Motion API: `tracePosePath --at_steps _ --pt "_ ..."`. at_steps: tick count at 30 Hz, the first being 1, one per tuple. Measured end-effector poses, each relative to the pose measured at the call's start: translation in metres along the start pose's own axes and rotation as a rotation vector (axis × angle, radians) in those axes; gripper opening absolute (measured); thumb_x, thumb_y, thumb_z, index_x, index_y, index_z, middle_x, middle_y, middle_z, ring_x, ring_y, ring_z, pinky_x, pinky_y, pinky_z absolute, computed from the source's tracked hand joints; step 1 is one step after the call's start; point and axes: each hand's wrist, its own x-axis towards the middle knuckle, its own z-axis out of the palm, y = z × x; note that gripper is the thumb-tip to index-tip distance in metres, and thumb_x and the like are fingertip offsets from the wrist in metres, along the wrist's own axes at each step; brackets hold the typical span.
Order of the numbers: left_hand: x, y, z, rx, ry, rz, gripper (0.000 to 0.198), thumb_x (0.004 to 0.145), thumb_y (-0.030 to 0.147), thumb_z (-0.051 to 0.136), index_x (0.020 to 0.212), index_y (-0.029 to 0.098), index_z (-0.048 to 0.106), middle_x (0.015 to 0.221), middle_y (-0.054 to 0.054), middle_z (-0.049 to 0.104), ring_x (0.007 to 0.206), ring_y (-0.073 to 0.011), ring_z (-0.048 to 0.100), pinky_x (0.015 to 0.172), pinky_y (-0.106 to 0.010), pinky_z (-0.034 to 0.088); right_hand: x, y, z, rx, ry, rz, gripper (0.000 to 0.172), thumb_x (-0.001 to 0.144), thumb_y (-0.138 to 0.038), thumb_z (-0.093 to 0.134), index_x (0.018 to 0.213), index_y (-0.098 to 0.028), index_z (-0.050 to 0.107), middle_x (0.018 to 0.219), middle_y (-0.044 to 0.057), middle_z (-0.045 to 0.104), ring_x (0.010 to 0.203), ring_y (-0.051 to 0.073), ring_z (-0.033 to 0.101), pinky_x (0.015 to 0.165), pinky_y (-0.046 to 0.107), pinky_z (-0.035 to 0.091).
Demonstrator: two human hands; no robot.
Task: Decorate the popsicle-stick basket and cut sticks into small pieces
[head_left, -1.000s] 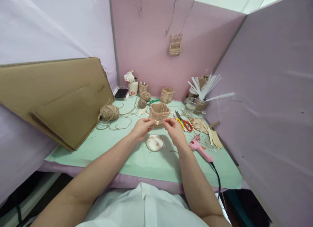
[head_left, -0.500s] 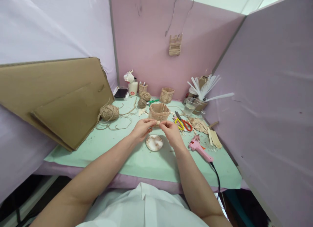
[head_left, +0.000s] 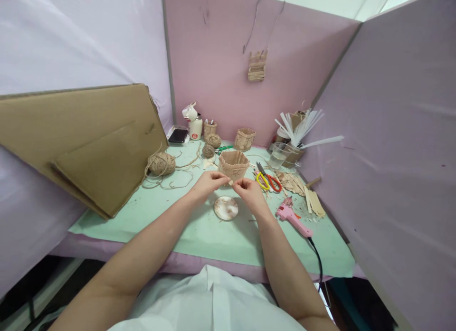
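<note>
- Clock: centred on the small piece, 12 = away from the person.
- Small pale piece (head_left: 231, 182): up between the fingertips of both hands, above the bench (head_left: 208, 243); too small to make out its shape.
- Left hand (head_left: 209, 184): at 9, thumb and fingers pinched narrow, holding the piece's left edge.
- Right hand (head_left: 250, 193): at 4, fingertips also pinched narrow, on the piece's right edge.
- Open-topped box (head_left: 233, 170): at 12, upright on the bench just past the fingertips, lower part partly hidden by them.
- Round white dish (head_left: 226, 208): at 6, near both hands, brownish marks inside.
- Red-handled scissors (head_left: 268, 174): at 3, yellow handles (head_left: 262, 181) right beside.
- Pink glue gun (head_left: 294, 220): on its side at 4, black cord running off toward 5.
- Pale wood strips (head_left: 315, 203): between 3 and 4, past the scissors.
- Clear cup (head_left: 279, 156): at 2.
- Second box (head_left: 244, 139): at 1, smaller in view, well behind the first.
- Big twine ball (head_left: 161, 164): between 9 and 10, loose strands round it.
</note>
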Motion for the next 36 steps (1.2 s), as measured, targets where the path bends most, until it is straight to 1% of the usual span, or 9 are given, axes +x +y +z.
tracePosePath --at_steps 4,8,15,18,22,26,29,32,36 --pt "0.0 -0.001 -0.001 0.026 -0.025 0.017 0.02 0.063 0.03 0.062 0.071 0.013 0.068 0.071 -0.003 0.065 0.067 -0.0125 0.052 0.057 -0.022 0.033 -0.001 0.001 0.0 -0.044 -0.022 -0.011 0.016 0.067 -0.03 0.059 0.063 -0.015 0.06 0.06 -0.001 0.057 0.056 0.011 0.046 0.053 0.021 0.034" --pt "0.002 -0.005 -0.001 0.021 -0.046 0.072 0.02 0.063 0.029 0.061 0.071 0.012 0.068 0.07 -0.003 0.066 0.067 -0.0132 0.055 0.063 -0.024 0.038 -0.001 0.002 0.0 -0.069 -0.027 -0.023 0.017 0.068 -0.031 0.058 0.064 -0.015 0.061 0.061 0.0 0.059 0.057 0.012 0.048 0.053 0.021 0.034" --pt "0.002 -0.003 0.003 0.081 0.0 0.165 0.018 0.065 0.029 0.061 0.07 0.012 0.067 0.069 -0.003 0.065 0.067 -0.0137 0.055 0.066 -0.025 0.041 -0.001 0.001 0.001 -0.075 -0.007 -0.035 0.019 0.069 -0.033 0.058 0.064 -0.015 0.061 0.061 0.0 0.059 0.057 0.012 0.049 0.053 0.022 0.035" --pt "0.001 -0.002 0.003 0.079 0.02 0.164 0.019 0.065 0.03 0.062 0.071 0.013 0.068 0.07 -0.003 0.066 0.068 -0.014 0.056 0.065 -0.025 0.042 0.0 0.001 0.001 -0.065 0.005 -0.034 0.019 0.069 -0.034 0.058 0.064 -0.015 0.06 0.061 0.0 0.059 0.056 0.012 0.048 0.053 0.022 0.035" --pt "0.002 -0.003 0.001 0.081 0.041 0.133 0.024 0.066 0.032 0.062 0.078 0.013 0.071 0.077 -0.005 0.07 0.071 -0.0155 0.058 0.067 -0.026 0.043 0.001 0.001 0.0 -0.045 0.018 -0.027 0.02 0.07 -0.034 0.057 0.064 -0.015 0.059 0.061 0.0 0.058 0.056 0.011 0.046 0.053 0.022 0.034" --pt "0.005 -0.005 -0.002 0.112 0.098 0.201 0.024 0.069 0.03 0.059 0.083 0.015 0.071 0.082 -0.005 0.07 0.077 -0.0166 0.059 0.072 -0.027 0.043 0.0 0.001 -0.001 -0.026 0.027 -0.019 0.022 0.071 -0.037 0.058 0.065 -0.015 0.06 0.061 0.0 0.058 0.055 0.011 0.046 0.053 0.022 0.034" --pt "0.008 -0.008 -0.004 0.093 0.168 0.252 0.021 0.069 0.028 0.06 0.082 0.015 0.069 0.079 -0.004 0.068 0.074 -0.015 0.057 0.07 -0.026 0.042 0.0 0.001 -0.001 -0.016 0.026 -0.016 0.025 0.07 -0.039 0.059 0.065 -0.015 0.06 0.061 0.0 0.058 0.056 0.011 0.046 0.054 0.023 0.035" --pt "0.01 -0.009 -0.007 0.03 0.234 0.247 0.017 0.067 0.03 0.063 0.073 0.015 0.065 0.068 -0.001 0.062 0.063 -0.0116 0.052 0.061 -0.024 0.039 0.0 0.001 -0.002 -0.01 0.022 -0.014 0.026 0.07 -0.041 0.059 0.065 -0.015 0.061 0.062 0.0 0.059 0.058 0.012 0.047 0.055 0.023 0.035" --pt "0.013 -0.006 -0.015 -0.033 0.34 0.186 0.025 0.067 0.039 0.063 0.06 0.015 0.057 0.053 0.003 0.05 0.05 -0.0085 0.04 0.05 -0.023 0.031 0.0 0.002 -0.002 -0.002 0.017 -0.012 0.027 0.071 -0.041 0.058 0.067 -0.015 0.061 0.064 0.001 0.059 0.059 0.012 0.048 0.057 0.023 0.036"
